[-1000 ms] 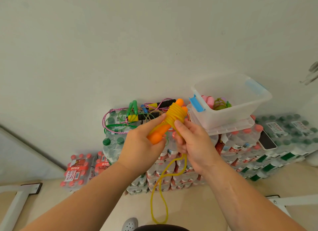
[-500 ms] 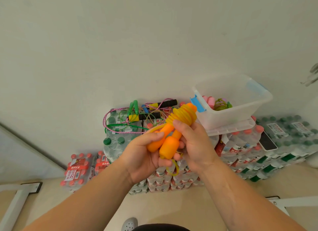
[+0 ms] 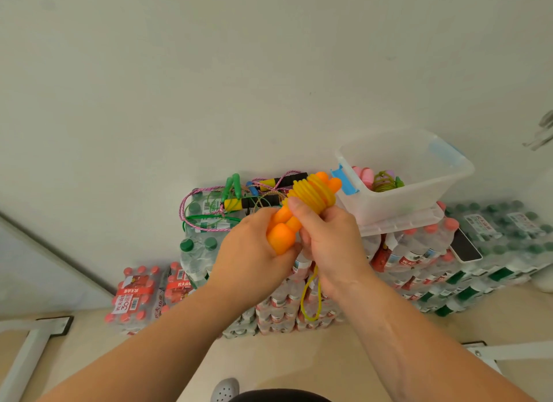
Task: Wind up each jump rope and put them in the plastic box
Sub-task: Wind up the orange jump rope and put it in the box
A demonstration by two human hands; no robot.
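hands meet at the centre of the frame around an orange-handled jump rope [image 3: 281, 237], held up in the air in front of the wall. left hand [image 3: 248, 252] has its fingers curled round the lower ends of the two handles and grips them side by side. right hand [image 3: 329, 240] is clamped on the handles higher up, its thumb pressing on the yellow cord [image 3: 311, 195], which lies in tight turns around their upper ends. a loose loop [image 3: 309, 300] of that cord hangs below the right palm.

right of centre, just beyond the coil, the clear plastic box [image 3: 389, 204] with blue latches sits on its lid [image 3: 401, 222]. wound ropes [image 3: 380, 181] in pink and green lie inside it. left of the box, behind the hands, a tangle of loose ropes [image 3: 235, 204] sprawls with green, pink and yellow-and-black parts. box and tangle both rest on stacked water bottle packs [image 3: 493, 231]. a dark-screened phone [image 3: 465, 247] lies on the packs at the right, and a pale shoe [image 3: 225, 389] shows at the bottom edge.
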